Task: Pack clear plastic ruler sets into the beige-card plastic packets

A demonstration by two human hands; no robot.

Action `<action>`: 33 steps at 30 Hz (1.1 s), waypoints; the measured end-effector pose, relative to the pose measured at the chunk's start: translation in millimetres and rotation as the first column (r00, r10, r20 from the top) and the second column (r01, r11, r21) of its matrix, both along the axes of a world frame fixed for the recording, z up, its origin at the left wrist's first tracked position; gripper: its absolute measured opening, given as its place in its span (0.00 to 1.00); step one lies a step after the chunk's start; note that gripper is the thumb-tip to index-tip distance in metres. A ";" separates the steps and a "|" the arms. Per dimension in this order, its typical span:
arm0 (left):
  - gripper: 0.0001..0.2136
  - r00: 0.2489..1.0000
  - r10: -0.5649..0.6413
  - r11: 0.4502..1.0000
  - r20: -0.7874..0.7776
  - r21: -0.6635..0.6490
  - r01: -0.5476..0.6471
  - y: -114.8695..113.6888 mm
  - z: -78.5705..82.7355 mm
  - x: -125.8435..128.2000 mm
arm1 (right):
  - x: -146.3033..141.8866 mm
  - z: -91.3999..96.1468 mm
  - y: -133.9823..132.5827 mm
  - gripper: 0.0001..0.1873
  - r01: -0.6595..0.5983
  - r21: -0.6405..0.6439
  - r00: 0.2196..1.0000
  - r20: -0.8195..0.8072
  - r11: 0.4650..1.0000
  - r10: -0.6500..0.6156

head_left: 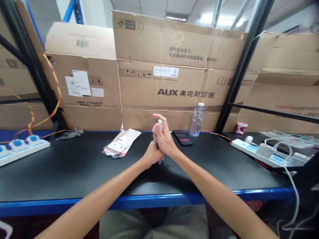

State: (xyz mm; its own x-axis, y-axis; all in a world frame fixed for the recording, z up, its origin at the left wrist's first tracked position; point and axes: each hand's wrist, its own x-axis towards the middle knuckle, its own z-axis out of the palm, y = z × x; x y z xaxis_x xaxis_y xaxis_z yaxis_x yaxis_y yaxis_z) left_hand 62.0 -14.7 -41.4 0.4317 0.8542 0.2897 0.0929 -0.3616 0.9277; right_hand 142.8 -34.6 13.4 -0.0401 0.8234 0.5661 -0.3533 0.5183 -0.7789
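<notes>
A slim upright object (159,122) with silvery ends shows between my two hands just above the black tabletop. Most of it is covered by my fingers, so its kind cannot be made out. Low around it, my left hand (151,154) is closed. My right hand (164,137) closes on its upper part, with one finger stretched out past the top end. To the left of my hands lies a small stack of printed cards or packets (122,142), partly in clear plastic. A dark phone (183,137) with a lit screen lies to their right.
A clear water bottle (197,120) with a white cap stands behind the phone. Cardboard panels (139,89) wall off the back. Power strips lie at the left (25,151) and right (259,153), with loose cables. A red-and-white tub (241,128) stands at the back right.
</notes>
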 end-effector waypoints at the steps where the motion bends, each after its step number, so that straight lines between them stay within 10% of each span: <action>1: 0.09 1.000 -0.013 1.000 -0.012 -0.004 0.013 -1.5 0.9 0.4 | 2.4 1.1 2.9 0.21 0.019 0.005 0.999 -0.040 1.000 -0.019; 5: 0.11 0.971 -0.238 0.963 0.007 -0.126 0.237 -5.9 6.4 -2.3 | 19.1 6.5 16.2 0.24 -0.023 -0.131 0.976 -0.218 0.991 -0.006; 9: 0.11 0.857 -0.479 0.780 0.188 -0.357 0.514 -8.7 13.5 -9.9 | 33.3 11.3 22.8 0.28 -0.133 -0.206 0.962 -0.264 0.969 0.076; 15: 0.29 0.807 -0.465 0.565 0.365 -0.579 0.588 -10.9 22.1 -12.4 | 33.6 14.7 20.5 0.29 -0.162 -0.234 0.958 -0.271 0.959 0.096; 33: 0.37 0.927 -0.312 0.681 0.210 -0.631 0.372 -5.4 6.4 -1.8 | 38.3 1.8 30.1 0.34 -0.250 -0.290 0.929 -0.340 0.924 0.145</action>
